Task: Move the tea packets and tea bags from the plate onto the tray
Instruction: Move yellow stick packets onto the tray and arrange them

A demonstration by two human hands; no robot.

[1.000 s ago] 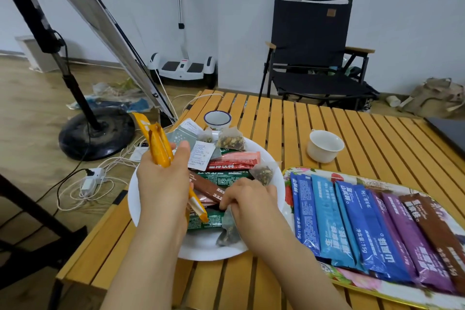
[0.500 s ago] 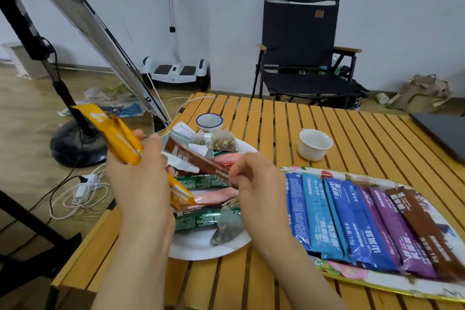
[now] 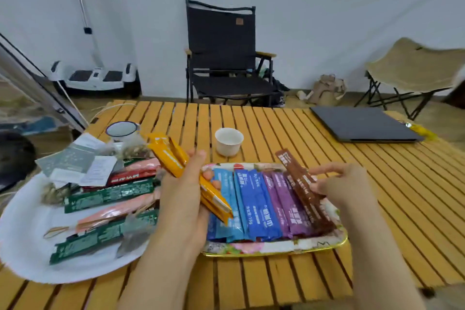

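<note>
My left hand [image 3: 185,199] grips a bunch of orange tea packets [image 3: 171,158] above the gap between plate and tray. My right hand [image 3: 344,186] pinches a brown tea packet [image 3: 297,178] over the right side of the floral tray [image 3: 276,248]. On the tray lie blue packets [image 3: 254,204], purple packets [image 3: 284,199] and another brown one side by side. The white plate [image 3: 22,246] at the left holds green packets [image 3: 110,194], pink packets [image 3: 115,211], a red packet [image 3: 130,177], paper sachets [image 3: 75,161] and mesh tea bags [image 3: 130,236].
A white cup [image 3: 228,141] and an enamel mug [image 3: 122,129] stand on the slatted wooden table [image 3: 390,196] behind the tray and plate. A closed dark laptop [image 3: 362,124] lies at the far right. Folding chairs and a self-balancing scooter stand beyond the table.
My right hand lifted the brown packet off the plate and carried it right, over the tray. My left hand moved right with the orange packets. The view turned to the right.
</note>
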